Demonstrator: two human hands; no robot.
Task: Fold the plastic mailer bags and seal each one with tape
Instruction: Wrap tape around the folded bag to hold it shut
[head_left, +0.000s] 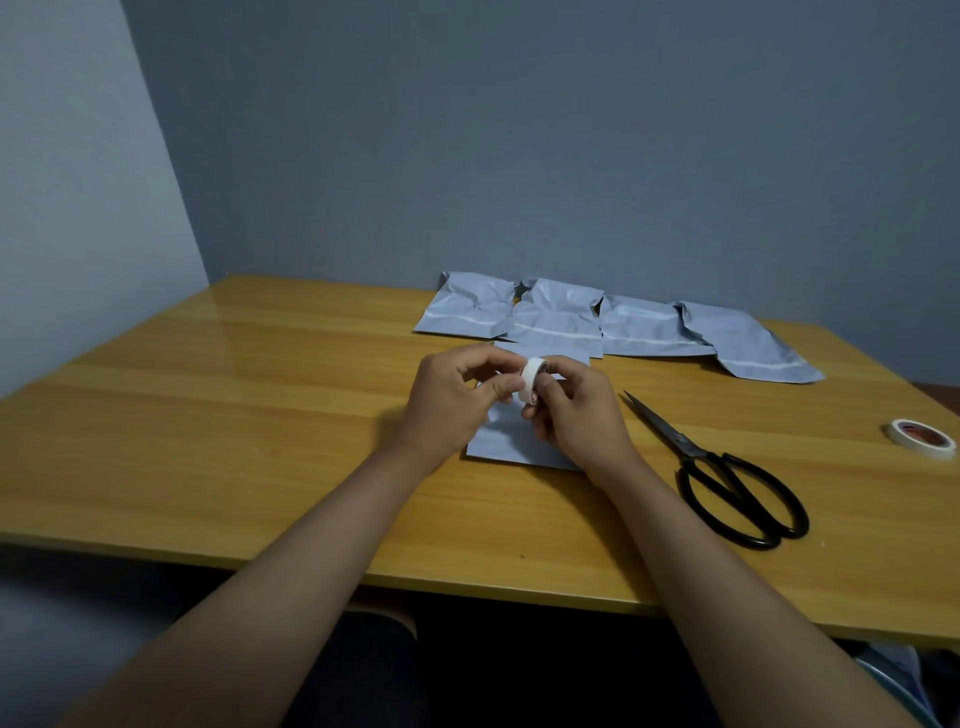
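Mailer bag, working piece (511, 436): pale grey plastic, flat, centre of frame, partly covered by the hands.
Mailer bags, row of four (613, 325): same grey plastic, crinkled, each with a white strip, edges overlapping, upper centre to upper right.
Tape roll (532, 387): small, white, held on edge above the working piece.
Second tape roll (920, 438): white, lying flat, far right edge.

Two bare forearms run up from the lower frame, sleeveless, with no watch or rings visible on the left hand (451, 395) or right hand (576, 410).
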